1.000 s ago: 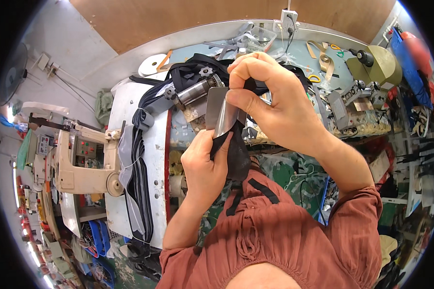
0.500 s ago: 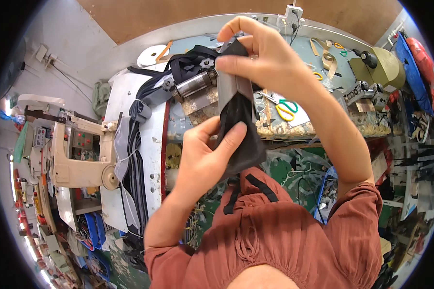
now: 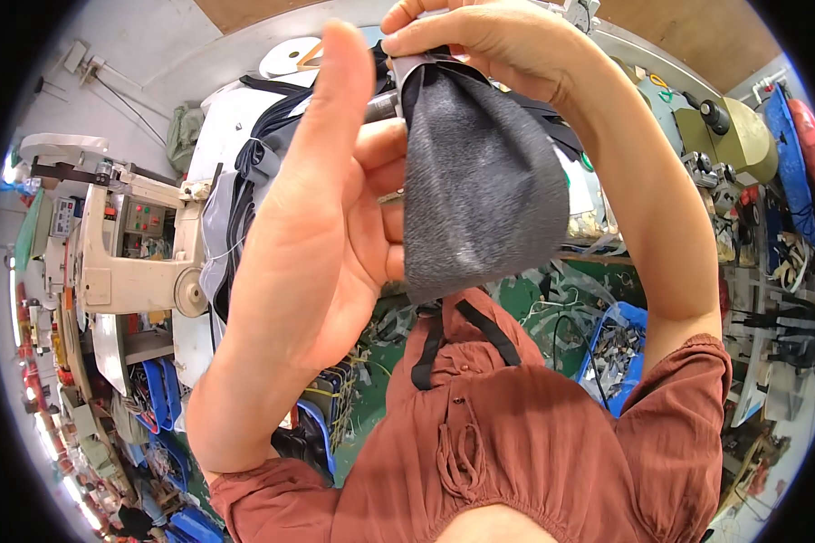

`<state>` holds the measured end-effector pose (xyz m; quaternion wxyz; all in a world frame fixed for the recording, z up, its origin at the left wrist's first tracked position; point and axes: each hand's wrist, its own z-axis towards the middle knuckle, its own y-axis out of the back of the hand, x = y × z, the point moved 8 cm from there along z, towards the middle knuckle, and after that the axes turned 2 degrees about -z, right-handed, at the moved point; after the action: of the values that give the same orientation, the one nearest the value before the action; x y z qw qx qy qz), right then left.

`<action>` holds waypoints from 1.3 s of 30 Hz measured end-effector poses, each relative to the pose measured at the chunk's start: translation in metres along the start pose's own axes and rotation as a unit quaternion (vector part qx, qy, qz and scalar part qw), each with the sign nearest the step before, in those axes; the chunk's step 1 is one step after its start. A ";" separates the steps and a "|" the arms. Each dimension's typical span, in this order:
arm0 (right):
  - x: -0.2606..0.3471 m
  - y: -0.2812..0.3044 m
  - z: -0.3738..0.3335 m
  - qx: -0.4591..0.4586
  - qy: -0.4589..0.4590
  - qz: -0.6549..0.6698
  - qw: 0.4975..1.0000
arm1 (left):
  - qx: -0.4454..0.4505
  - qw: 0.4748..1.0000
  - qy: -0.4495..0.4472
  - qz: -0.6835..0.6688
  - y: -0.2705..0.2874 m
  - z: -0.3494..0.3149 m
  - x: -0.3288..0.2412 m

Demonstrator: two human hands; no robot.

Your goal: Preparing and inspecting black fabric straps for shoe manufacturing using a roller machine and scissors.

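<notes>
A dark grey fuzzy fabric piece (image 3: 487,181), rounded at its lower end, hangs in front of me. My right hand (image 3: 489,41) pinches its top end, where a smoother lighter-grey band shows. My left hand (image 3: 321,208) is at the fabric's left edge, palm turned to view, thumb pointing up and fingers apart. Its fingertips touch or pass behind that edge; I cannot tell which. Behind the hands, a bundle of black and grey strips (image 3: 264,136) lies on the white table, and part of a metal roller (image 3: 382,106) shows between them.
At the left stands a cream sewing machine (image 3: 136,281). A white reel (image 3: 288,56) lies at the back. To the right sit an olive machine (image 3: 738,136) and orange-handled scissors (image 3: 658,80). A blue bin of scraps (image 3: 618,353) stands on the littered green floor.
The fabric piece has come nearer and spread, its broad fuzzy face now showing. My left hand has let go of its lower part, moved up and opened; my right hand still grips the top.
</notes>
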<state>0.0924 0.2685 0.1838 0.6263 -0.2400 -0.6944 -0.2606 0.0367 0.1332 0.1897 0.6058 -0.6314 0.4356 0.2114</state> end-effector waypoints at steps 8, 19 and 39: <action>0.049 -0.025 -0.056 -0.208 0.170 -0.081 0.960 | -0.155 0.959 -0.145 0.190 0.056 0.003 0.024; 0.039 -0.034 -0.078 -0.148 0.348 -0.423 0.823 | -0.179 0.951 -0.169 0.185 0.075 -0.009 0.045; 0.015 -0.024 -0.064 -0.260 0.319 -0.229 0.882 | -0.212 0.934 -0.190 0.218 0.084 -0.008 0.055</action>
<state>0.1225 0.2078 0.2028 0.6519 -0.1328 -0.4000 -0.6303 -0.0043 0.1192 0.0985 0.4685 -0.5823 0.3847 0.5417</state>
